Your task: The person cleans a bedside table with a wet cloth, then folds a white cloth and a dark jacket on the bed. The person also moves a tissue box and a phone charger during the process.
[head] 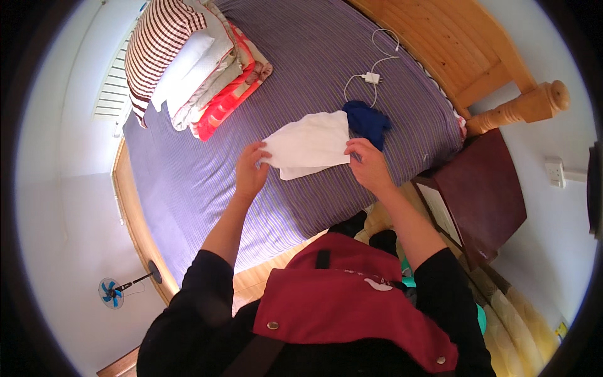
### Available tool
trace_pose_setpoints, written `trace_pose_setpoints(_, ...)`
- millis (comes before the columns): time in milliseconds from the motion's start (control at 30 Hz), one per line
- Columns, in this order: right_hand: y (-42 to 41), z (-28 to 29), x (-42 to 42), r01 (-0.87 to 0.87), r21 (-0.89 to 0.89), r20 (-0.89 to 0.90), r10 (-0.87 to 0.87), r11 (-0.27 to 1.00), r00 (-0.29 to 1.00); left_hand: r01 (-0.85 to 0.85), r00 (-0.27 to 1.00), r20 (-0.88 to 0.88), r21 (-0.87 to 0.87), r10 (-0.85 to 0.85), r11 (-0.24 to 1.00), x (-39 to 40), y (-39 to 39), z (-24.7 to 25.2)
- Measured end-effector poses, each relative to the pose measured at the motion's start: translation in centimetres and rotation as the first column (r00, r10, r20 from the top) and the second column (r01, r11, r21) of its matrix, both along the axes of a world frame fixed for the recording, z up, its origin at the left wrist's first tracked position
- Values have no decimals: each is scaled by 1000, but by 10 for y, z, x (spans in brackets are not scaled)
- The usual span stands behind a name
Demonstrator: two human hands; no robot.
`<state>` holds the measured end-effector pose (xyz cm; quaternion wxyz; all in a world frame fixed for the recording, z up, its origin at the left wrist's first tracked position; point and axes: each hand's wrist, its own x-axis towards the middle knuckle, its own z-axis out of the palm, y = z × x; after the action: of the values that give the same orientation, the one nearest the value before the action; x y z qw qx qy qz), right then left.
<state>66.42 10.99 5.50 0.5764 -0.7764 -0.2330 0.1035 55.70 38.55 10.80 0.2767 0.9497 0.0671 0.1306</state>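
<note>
A white cloth point(308, 141) is stretched between my two hands over the bed, with a lower layer showing beneath its near edge. My left hand point(252, 167) pinches its left end between thumb and fingers. At the opposite end, my right hand point(370, 165) grips the near right corner. A crumpled dark blue cloth point(367, 123) lies on the bed just beyond my right hand, close against the white one. Whether the white cloth rests on the bedspread or hangs slightly above it, I cannot tell.
The bed has a purple striped bedspread point(301, 207). Folded quilts point(226, 94) and a checked pillow point(162, 52) are stacked at upper left. A white charger point(372, 77) with its cable lies near the wooden headboard point(452, 42). A dark red cabinet point(480, 193) stands at right, a fan point(111, 293) at left.
</note>
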Motion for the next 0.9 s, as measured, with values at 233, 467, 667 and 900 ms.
trace_pose_setpoints(233,-21,-81,-35,-149,-546,-131,92,825,987,151,732,-681,169,5,974,-60,2,-109)
trace_pose_setpoints(467,-171,-89,-218,-183,-592,-464,-146,785,874,378,539,-789,-84,-293,922,-74,-41,-176)
trace_pose_setpoints(667,-269,-89,-493,370,-859,-379,-925,354,5,733,263,-791,-208,-553,647,0,-131,-157)
trace_pose_setpoints(900,-284,-104,-614,251,-955,-137,-511,-161,-849,824,156,-806,-212,-571,525,61,-230,-155)
